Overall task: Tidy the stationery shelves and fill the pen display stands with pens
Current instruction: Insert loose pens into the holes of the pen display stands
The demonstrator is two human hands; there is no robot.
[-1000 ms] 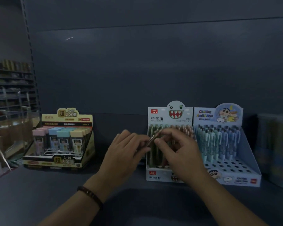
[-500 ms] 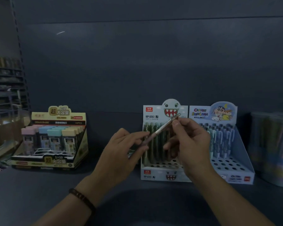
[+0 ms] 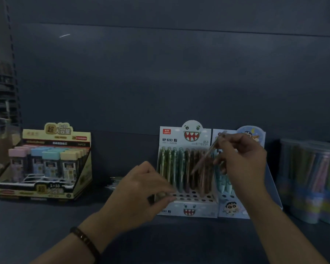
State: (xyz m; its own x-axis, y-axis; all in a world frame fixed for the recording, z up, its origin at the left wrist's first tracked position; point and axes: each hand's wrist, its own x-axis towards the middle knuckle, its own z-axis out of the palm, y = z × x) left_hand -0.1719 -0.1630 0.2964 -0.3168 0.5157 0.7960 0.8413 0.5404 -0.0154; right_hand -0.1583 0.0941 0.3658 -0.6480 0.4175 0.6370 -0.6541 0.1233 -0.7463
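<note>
**Dim stationery shelf, one pen held over the stands**

The dark shelf surface (image 3: pixel 36 231) runs under a plain blue-grey back panel (image 3: pixel 160 82); more racks (image 3: pixel 0 88) fade off at 9 o'clock. On it, at 8 o'clock, sits a yellow box of lead cases (image 3: pixel 44 162). At 4 o'clock the monster-face pen stand (image 3: pixel 202 208) stands just beside the cartoon pen stand (image 3: pixel 229 208), with clear tubs (image 3: pixel 312 178) further round at 3 o'clock. The right hand (image 3: pixel 242 162) pinches a tilted pen (image 3: pixel 211 151) above and in front of both stands. The left hand (image 3: pixel 141 193), a bracelet (image 3: pixel 86 241) on its wrist, curls its fingers near the monster stand's front holes; blur hides whether they hold anything.
</note>
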